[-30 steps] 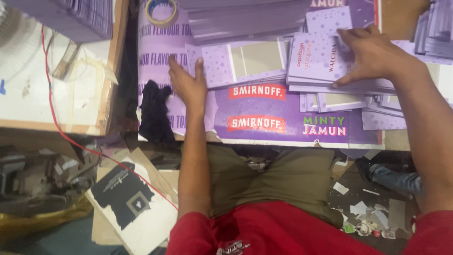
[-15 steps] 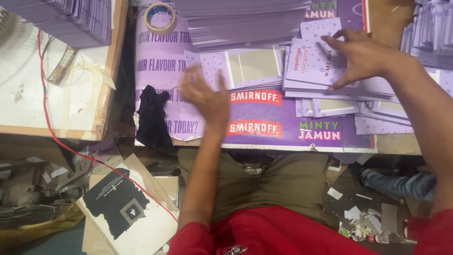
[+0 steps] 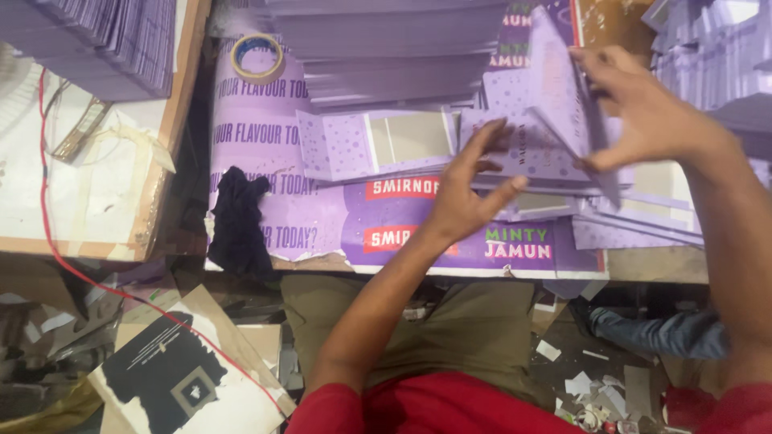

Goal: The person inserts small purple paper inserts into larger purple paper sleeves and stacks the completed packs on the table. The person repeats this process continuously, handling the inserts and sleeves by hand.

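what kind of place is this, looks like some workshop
Most likely a packaging or print-finishing workshop. Stacks of flat purple printed cards crowd the bench, the right hand lifts one purple card off a pile, a roll of tape lies nearby, and paper scraps litter the floor.

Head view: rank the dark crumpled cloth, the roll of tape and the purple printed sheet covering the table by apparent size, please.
1. Purple printed sheet covering the table, by far the largest.
2. Dark crumpled cloth.
3. Roll of tape, smallest, though it lies farther from the camera, which may shrink it somewhat.
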